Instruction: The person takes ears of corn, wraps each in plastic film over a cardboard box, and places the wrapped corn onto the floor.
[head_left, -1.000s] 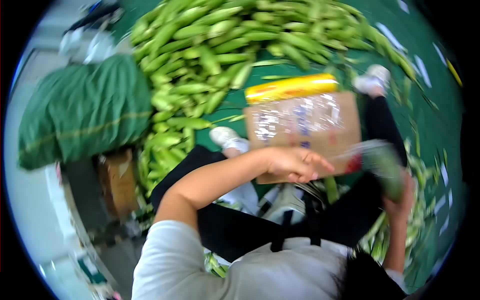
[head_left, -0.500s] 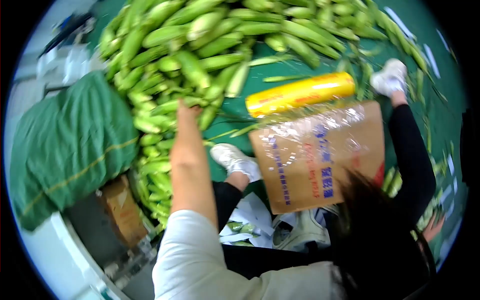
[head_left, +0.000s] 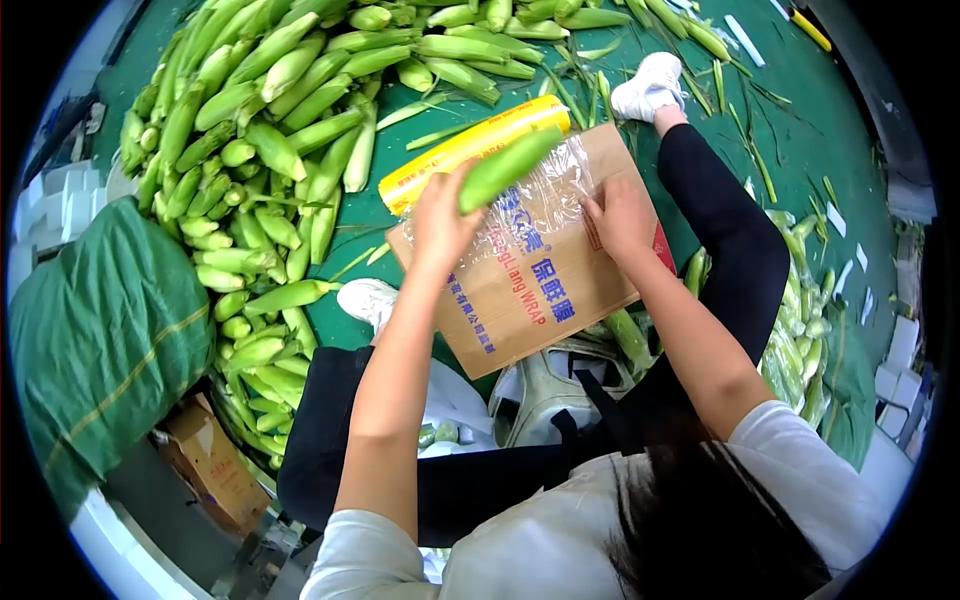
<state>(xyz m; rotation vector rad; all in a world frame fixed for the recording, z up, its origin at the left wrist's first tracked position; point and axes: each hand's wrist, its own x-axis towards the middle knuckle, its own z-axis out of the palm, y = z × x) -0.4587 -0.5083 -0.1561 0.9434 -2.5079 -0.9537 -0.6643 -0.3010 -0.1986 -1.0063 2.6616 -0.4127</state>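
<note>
My left hand is wrapped round the lower end of a green ear of corn, which tilts up to the right over the cardboard box. On the box, printed in blue and red, lies clear plastic film. Over the box's right part, my right hand has its thumb and fingers together at the film's edge; how much film is between them is too small to tell. Along the far edge of the box rests a yellow roll.
A large heap of corn spreads across the green floor at the far left. Beside it are a green sack and a brown carton. Film-wrapped corn lies at the right, beyond my leg.
My left hand has come back from the heap with an ear of corn. My right hand has moved from the far right to the film on the box. The view has shifted.
</note>
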